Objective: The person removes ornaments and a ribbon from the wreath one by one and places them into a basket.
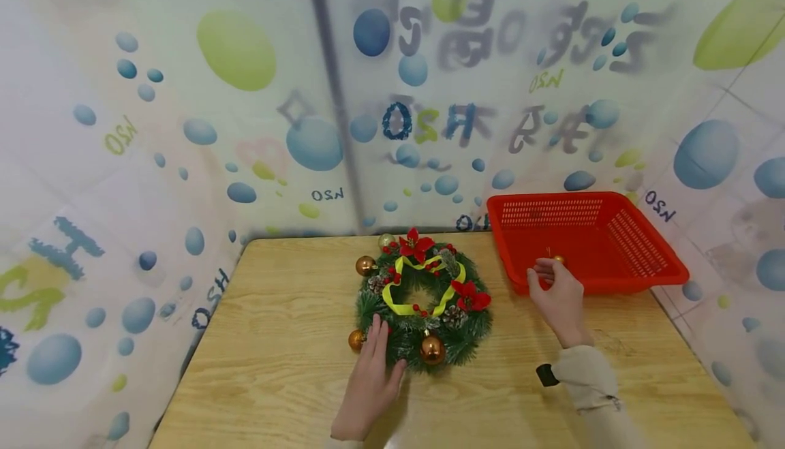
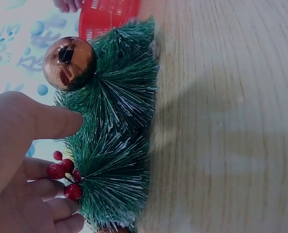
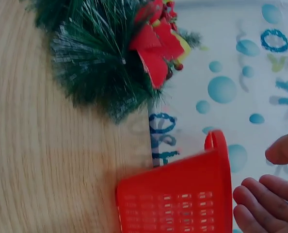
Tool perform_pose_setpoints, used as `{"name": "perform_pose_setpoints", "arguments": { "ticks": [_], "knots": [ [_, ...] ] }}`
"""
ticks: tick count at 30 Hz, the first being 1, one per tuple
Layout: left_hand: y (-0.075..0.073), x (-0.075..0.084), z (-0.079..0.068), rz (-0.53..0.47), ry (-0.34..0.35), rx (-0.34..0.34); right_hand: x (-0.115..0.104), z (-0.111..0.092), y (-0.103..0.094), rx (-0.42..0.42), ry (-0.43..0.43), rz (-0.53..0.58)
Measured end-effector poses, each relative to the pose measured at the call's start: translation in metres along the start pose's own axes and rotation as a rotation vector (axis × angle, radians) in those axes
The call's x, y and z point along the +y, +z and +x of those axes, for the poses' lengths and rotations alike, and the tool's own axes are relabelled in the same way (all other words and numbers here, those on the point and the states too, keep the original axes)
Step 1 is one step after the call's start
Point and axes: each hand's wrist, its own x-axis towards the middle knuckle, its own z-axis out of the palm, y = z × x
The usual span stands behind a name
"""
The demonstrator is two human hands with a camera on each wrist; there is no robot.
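A green wreath (image 1: 472,333) lies on the wooden table, dressed with a yellow ribbon (image 1: 398,308), red flowers (image 1: 414,244), pinecones, red berries (image 2: 66,174) and copper baubles (image 1: 432,349). My left hand (image 1: 369,384) rests on its near left edge, fingers extended over the needles and the thumb apart. In the left wrist view a shiny bauble (image 2: 69,64) stands beyond that thumb. Over the near left rim of a red basket (image 1: 662,276) hovers my right hand (image 1: 561,299), fingers loosely bent, a gap showing between thumb and fingertips. A small gold bauble (image 1: 559,259) shows just behind its fingers.
The basket stands at the table's back right corner, to the right of the wreath. Patterned curtain walls (image 1: 276,129) enclose the table (image 1: 276,353) at the back and both sides.
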Motion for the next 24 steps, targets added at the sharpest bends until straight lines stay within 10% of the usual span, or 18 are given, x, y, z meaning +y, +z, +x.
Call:
{"name": "perform_pose_setpoints", "arguments": {
  "ticks": [24],
  "knots": [
    [0.002,-0.004,-0.001,-0.002,0.026,0.029,-0.042,-0.044,0.039,-0.044,-0.096,0.079]
  ]
}}
